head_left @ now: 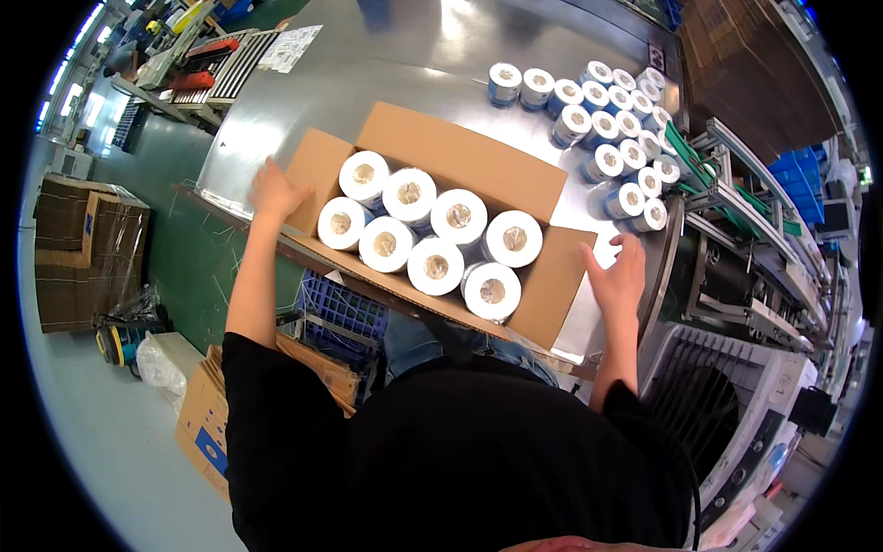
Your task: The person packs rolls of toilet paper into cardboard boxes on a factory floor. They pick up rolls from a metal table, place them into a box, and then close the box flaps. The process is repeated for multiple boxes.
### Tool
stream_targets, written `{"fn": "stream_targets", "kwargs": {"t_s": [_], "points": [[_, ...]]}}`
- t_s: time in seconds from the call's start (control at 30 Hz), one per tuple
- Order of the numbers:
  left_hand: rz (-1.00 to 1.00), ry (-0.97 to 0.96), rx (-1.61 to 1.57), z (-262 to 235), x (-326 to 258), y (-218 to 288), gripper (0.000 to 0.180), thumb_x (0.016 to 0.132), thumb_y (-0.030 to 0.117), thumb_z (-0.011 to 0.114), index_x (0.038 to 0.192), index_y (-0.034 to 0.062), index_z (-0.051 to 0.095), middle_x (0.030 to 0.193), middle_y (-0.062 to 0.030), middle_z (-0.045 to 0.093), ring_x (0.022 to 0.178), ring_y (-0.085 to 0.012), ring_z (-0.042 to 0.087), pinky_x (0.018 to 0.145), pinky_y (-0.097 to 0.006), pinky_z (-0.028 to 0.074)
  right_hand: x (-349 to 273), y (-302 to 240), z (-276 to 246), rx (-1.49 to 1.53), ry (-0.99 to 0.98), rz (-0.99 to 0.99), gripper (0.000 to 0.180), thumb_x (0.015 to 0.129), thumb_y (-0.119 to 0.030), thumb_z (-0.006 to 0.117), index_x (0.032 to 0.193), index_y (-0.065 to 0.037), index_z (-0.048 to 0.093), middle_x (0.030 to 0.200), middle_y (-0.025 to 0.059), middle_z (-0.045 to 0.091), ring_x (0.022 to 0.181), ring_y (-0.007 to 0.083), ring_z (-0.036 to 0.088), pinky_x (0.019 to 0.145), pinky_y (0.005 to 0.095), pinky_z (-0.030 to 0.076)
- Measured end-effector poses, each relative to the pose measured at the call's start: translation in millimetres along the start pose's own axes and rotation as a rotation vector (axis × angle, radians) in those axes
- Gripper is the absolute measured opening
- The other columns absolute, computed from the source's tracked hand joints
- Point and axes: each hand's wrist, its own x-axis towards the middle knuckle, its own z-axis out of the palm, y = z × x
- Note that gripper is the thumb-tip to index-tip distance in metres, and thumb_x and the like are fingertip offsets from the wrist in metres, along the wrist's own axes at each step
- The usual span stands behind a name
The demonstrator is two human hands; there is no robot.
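An open cardboard box [467,158] sits at the near edge of the metal table with its flaps folded out. Inside, several white paper rolls [435,265] stand on end in two rows, their wrapped cores facing up. My left hand [276,191] is at the box's left flap [315,177], fingers spread, thumb reaching over the flap's edge. On the other side, my right hand [618,276] is beside the right flap [558,287], with its thumb and fingers apart. Neither hand holds a roll; whether the fingertips touch the flaps is hard to tell.
More wrapped rolls [602,129] stand grouped at the table's [386,64] far right. A conveyor frame [754,198] with green belts adjoins on the right, above an air cooler [736,396]. Stacked cardboard [754,64] rises behind. Below the table are a blue crate [340,308] and flattened cartons [204,409].
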Motion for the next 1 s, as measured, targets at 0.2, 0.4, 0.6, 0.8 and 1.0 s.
{"fn": "stream_targets", "kwargs": {"t_s": [0.2,0.4,0.6,0.8,1.0], "points": [[0.236,-0.698,-0.715,-72.7,-46.5,37.4,0.041,0.077,0.036,0.069,0.104,0.0052,0.066,0.1,-0.0185,0.067,0.091,-0.0344,0.065,0.081,-0.041,0.052,12.3,-35.6,73.4,0.715,-0.504,0.41,0.043,0.088,-0.034,0.064,0.063,0.0,0.056,0.058,0.0062,0.055,0.058,0.0142,0.055,0.055,0.032,0.045],[0.312,-0.559,-0.447,-62.5,-47.1,95.1,0.032,0.087,0.036,0.054,0.101,0.0107,0.069,0.122,-0.0174,0.058,0.098,-0.0362,0.061,0.089,-0.04,0.047,14.5,-95.3,120.8,0.389,-0.642,-0.116,0.038,0.092,-0.035,0.054,0.076,-0.001,0.062,0.07,0.0137,0.063,0.07,0.0287,0.062,0.069,0.0402,0.047],[0.618,0.149,-0.55,62.8,0.3,181.6,0.071,0.086,0.035,0.059,0.142,0.0013,0.031,0.148,-0.0191,0.028,0.14,-0.0341,0.022,0.115,-0.05,0.014,-44.9,-52.3,88.5,0.24,-0.453,-0.074,0.123,0.06,-0.048,0.082,0.146,0.0,0.009,0.147,0.026,0.022,0.136,0.0433,0.022,0.11,0.05,0.024],[0.693,-0.053,-0.413,37.5,44.7,247.7,0.062,0.084,0.033,0.062,0.134,0.001,0.044,0.127,-0.0204,0.054,0.131,-0.0343,0.037,0.113,-0.047,0.021,-95.4,-48.9,90.9,1.056,-0.858,0.753,0.09,0.076,-0.036,0.077,0.139,0.001,0.024,0.128,0.0192,0.049,0.116,0.0322,0.051,0.092,0.0393,0.047],[0.769,-0.336,-0.462,-47.4,-68.6,200.7,0.069,0.077,0.047,0.064,0.125,-0.0007,0.05,0.126,-0.0228,0.052,0.129,-0.0346,0.039,0.107,-0.053,0.026,-101.2,-58.4,125.5,1.527,-0.775,0.875,0.064,0.086,-0.025,0.069,0.135,-0.002,0.034,0.124,0.0146,0.051,0.112,0.0248,0.053,0.087,0.0387,0.051]]}}
